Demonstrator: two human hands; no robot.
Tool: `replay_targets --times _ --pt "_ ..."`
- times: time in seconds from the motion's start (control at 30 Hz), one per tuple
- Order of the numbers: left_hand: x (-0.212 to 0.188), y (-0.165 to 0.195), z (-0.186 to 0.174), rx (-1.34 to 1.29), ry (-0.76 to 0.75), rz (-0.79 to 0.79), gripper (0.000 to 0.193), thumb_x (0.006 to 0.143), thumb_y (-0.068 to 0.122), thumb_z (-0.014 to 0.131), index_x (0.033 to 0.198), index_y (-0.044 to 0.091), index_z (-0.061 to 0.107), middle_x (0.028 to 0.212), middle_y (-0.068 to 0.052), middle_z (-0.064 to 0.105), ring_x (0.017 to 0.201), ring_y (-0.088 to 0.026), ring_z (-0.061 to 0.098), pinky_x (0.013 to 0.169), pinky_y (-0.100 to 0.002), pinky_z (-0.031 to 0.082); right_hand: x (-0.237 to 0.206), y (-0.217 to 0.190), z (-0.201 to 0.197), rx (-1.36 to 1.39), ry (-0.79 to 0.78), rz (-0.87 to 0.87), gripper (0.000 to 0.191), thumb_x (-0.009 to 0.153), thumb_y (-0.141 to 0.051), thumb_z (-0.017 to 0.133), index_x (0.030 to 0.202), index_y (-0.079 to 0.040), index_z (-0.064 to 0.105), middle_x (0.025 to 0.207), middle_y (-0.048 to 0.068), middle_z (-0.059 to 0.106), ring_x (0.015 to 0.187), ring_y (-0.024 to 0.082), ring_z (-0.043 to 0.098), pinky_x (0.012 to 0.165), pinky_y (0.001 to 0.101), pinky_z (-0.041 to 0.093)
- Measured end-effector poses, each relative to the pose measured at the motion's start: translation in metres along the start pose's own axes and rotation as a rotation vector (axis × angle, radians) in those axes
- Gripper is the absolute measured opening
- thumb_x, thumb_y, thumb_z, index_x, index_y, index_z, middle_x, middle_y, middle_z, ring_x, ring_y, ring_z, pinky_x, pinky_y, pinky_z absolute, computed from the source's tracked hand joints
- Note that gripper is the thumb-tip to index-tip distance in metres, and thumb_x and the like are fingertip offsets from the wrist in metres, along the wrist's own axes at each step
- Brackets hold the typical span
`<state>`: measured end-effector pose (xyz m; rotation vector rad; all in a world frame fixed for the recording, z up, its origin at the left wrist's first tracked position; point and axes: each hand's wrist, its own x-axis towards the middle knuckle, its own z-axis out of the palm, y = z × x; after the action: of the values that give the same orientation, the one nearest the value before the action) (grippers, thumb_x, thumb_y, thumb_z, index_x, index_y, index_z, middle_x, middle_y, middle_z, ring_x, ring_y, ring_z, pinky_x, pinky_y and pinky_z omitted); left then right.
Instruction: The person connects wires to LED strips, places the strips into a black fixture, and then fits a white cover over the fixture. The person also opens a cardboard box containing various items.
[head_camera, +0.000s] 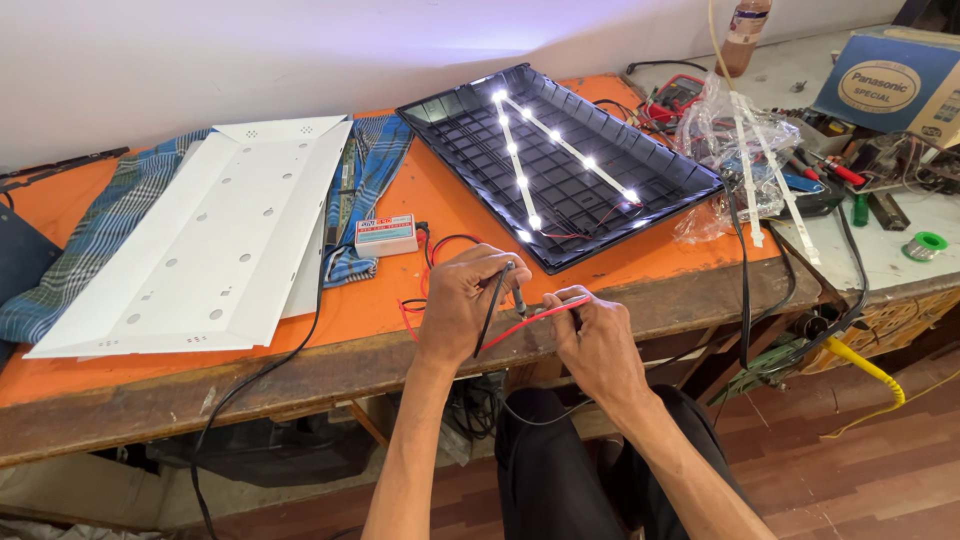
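White reflector sheet (200, 230) lay on the orange bench (420, 200) at far left, small tester box (386, 235) just beside it. My left hand (462, 305) was closed around the black probe lead (492, 305), fingers pinching it near the tip. My right hand (598, 340) pinched the red lead (540, 318) at the bench edge. Beyond, LED strips (520, 170) glowed inside the black back panel (600, 190). Judged: strips under powered test. Next move would need steady probe tips.
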<state>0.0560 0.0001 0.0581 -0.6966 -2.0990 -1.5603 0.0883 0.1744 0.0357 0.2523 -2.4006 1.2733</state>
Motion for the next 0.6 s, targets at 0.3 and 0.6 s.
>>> replay_targets --times 0.3,0.6 --pt "-0.0032 0.0010 0.0009 0.030 0.006 0.047 0.014 0.093 0.014 0.073 0.099 0.001 0.076 0.084 -0.005 0.071 0.075 -0.014 0.065 0.065 -0.029 0.052 0.0006 -0.0001 0.0000 -0.015 0.002 -0.030 0.022 0.097 -0.020 0.065 0.094 0.000 0.073 0.053 0.012 0.060 0.040 0.018 0.050 0.045 0.0367 0.040" --pt "-0.0038 -0.0027 0.0041 0.066 0.020 0.049 0.017 0.095 0.017 0.072 0.100 0.001 0.076 0.087 -0.005 0.073 0.076 -0.015 0.066 0.065 -0.030 0.053 0.0024 -0.0019 0.0001 0.015 -0.048 0.051 0.022 0.098 -0.021 0.064 0.094 -0.001 0.073 0.051 0.010 0.061 0.040 0.018 0.052 0.043 0.0379 0.040"
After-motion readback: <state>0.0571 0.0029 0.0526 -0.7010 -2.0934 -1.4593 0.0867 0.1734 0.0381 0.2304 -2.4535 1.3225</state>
